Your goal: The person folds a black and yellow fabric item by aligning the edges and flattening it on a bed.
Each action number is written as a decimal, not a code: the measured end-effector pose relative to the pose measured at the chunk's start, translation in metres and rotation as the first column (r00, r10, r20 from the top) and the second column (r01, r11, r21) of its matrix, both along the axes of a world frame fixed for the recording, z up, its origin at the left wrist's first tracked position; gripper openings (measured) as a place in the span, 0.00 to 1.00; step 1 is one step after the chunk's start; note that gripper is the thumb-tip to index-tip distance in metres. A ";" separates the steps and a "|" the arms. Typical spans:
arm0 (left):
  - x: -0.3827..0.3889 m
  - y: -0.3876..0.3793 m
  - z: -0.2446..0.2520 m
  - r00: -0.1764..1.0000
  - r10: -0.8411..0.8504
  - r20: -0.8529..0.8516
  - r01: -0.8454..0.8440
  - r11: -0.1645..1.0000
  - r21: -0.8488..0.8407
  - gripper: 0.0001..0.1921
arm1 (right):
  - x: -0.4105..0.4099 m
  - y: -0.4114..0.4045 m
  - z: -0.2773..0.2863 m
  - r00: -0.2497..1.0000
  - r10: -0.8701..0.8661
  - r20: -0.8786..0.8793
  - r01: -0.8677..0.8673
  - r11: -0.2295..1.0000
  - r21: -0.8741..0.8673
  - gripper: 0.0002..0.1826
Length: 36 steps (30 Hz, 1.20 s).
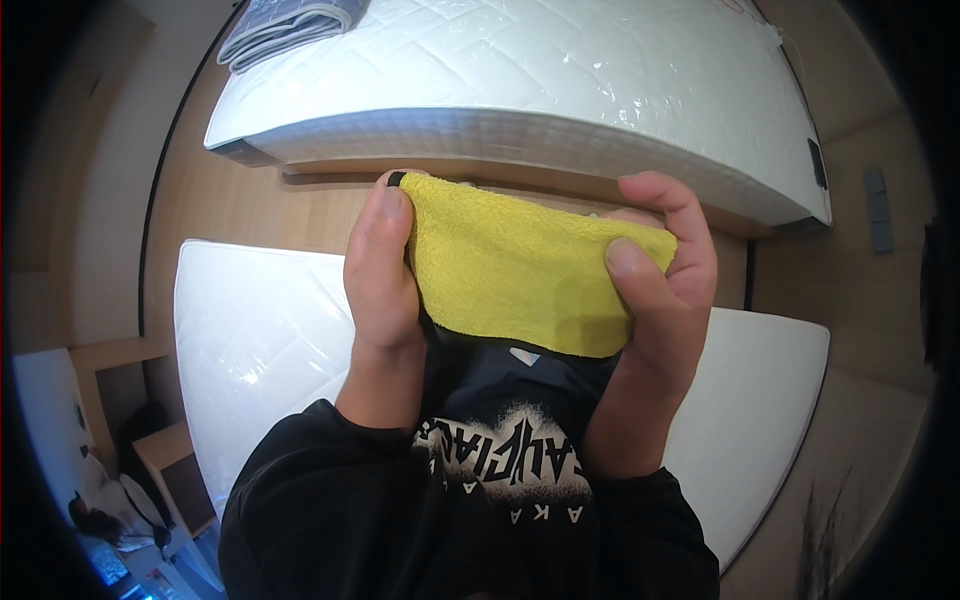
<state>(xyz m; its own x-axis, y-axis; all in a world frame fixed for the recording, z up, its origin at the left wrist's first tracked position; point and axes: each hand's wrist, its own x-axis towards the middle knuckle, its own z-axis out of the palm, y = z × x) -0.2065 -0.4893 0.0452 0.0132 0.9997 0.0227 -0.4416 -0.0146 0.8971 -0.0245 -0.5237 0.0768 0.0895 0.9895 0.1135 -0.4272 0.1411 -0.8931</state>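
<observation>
A yellow plush cleaning cloth (pixel 517 274) with black edging is stretched between my two hands, in front of my chest. My left hand (pixel 384 270) pinches its upper left corner, thumb on the near face beside a short black piece of edging. On the other side, my right hand (pixel 667 262) grips the right end between thumb and fingers, its index finger raised clear of the fabric. The cloth's upper edge slopes down towards the right, and its lower edge sags a little. Its far face and some of my fingertips are hidden.
Ahead stands a white mattress (pixel 480 60) under clear plastic, with a folded grey-blue quilted pad (pixel 289 34) on its left. Another white mattress (pixel 259 352) lies below and around me. Wooden shelving (pixel 120 352) and a person (pixel 116 499) are at lower left.
</observation>
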 end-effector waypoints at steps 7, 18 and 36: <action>-0.006 0.005 -0.008 0.998 -0.059 0.008 0.059 0.998 0.008 0.21 | -0.003 0.001 0.005 0.998 0.035 -0.053 -0.037 0.999 -0.040 0.23; -0.021 0.019 -0.015 0.977 -0.133 -0.169 0.168 0.962 0.215 0.27 | 0.002 0.003 0.001 0.996 0.046 0.076 -0.043 0.998 -0.047 0.25; -0.018 0.024 -0.008 0.670 0.191 -0.718 0.367 0.755 0.544 0.11 | 0.001 0.010 -0.019 0.929 0.045 0.367 -0.082 0.993 0.084 0.24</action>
<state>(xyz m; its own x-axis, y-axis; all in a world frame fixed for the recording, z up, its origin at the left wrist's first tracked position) -0.2244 -0.4651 0.0375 0.3902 0.7428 0.5440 0.2781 -0.6584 0.6994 -0.0233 -0.5137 0.0576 -0.0385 0.9744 0.2214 -0.0867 0.2174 -0.9722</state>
